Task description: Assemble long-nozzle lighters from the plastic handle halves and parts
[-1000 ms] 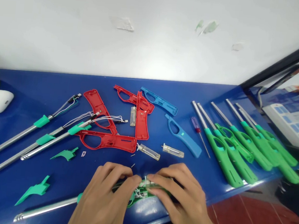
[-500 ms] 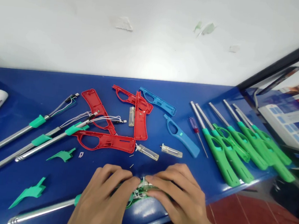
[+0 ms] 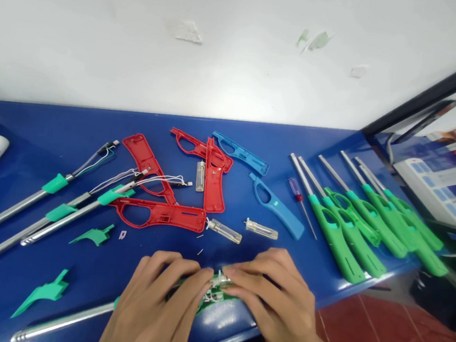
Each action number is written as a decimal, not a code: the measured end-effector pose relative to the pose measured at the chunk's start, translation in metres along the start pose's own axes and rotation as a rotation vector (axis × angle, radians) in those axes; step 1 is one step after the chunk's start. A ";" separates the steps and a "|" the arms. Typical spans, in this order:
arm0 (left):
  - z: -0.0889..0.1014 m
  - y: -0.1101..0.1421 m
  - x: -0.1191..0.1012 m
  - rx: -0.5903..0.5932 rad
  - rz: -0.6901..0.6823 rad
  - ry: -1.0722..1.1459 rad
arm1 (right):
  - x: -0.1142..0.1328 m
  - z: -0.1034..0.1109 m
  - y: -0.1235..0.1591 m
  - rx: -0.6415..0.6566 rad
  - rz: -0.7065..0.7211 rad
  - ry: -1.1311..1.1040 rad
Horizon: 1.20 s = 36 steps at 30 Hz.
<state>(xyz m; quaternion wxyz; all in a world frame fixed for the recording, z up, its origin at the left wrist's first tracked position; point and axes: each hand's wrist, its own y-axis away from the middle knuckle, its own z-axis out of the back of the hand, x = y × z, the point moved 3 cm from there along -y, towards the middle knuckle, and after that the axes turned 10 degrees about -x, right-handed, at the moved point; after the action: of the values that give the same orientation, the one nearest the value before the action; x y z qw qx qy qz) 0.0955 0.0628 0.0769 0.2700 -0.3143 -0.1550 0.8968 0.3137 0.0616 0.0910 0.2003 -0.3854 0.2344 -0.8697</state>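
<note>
At the table's front edge lies an opened green gas lighter (image 3: pixel 213 297), its metal tube (image 3: pixel 71 315) pointing left. White wires and small inner parts show in the gap between my hands. My left hand (image 3: pixel 159 301) lies over the lighter's middle, fingertips pinched at the wires. My right hand (image 3: pixel 278 299) grips the handle end, thumb and fingers closed near the white valve piece. Most of the handle is hidden under my fingers. Two green triggers (image 3: pixel 44 293) lie to the left.
Red handle halves (image 3: pixel 167 216), blue halves (image 3: pixel 278 208) and clear fuel tanks (image 3: pixel 261 229) lie beyond my hands. Wired metal tubes (image 3: pixel 14 212) are at the left. A screwdriver (image 3: pixel 301 202) lies beside several green lighters (image 3: pixel 336 240) at the right. A white wall (image 3: pixel 237 75) stands behind.
Both hands stay on the lighter, with only slight shifts of the fingers around the wires and valve. Elsewhere on the table the parts keep their places; the view has moved a little.
</note>
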 end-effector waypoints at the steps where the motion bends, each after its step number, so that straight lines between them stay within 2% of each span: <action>1: 0.000 -0.001 -0.001 -0.015 -0.004 -0.017 | 0.000 0.000 0.001 0.001 -0.001 -0.006; 7: -0.001 -0.006 -0.008 -0.068 -0.013 0.014 | -0.002 0.000 0.004 0.011 0.007 -0.061; 19: -0.003 -0.004 -0.006 -0.135 0.014 0.070 | 0.000 0.000 0.001 -0.013 0.026 -0.085; 21: -0.004 0.000 -0.005 -0.131 -0.002 0.040 | 0.000 0.000 0.002 -0.020 0.025 -0.076; 27: -0.002 0.014 -0.002 -0.018 -0.122 -0.135 | 0.001 0.000 0.005 -0.022 0.018 -0.053; 36: -0.001 0.010 -0.009 -0.028 -0.187 -0.212 | -0.001 -0.002 0.012 -0.014 0.014 -0.054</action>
<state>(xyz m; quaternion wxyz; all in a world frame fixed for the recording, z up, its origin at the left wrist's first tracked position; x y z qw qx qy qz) 0.0986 0.0500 0.0760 0.3302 -0.2057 -0.2240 0.8936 0.3143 0.0528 0.0825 0.2097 -0.4085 0.2378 -0.8559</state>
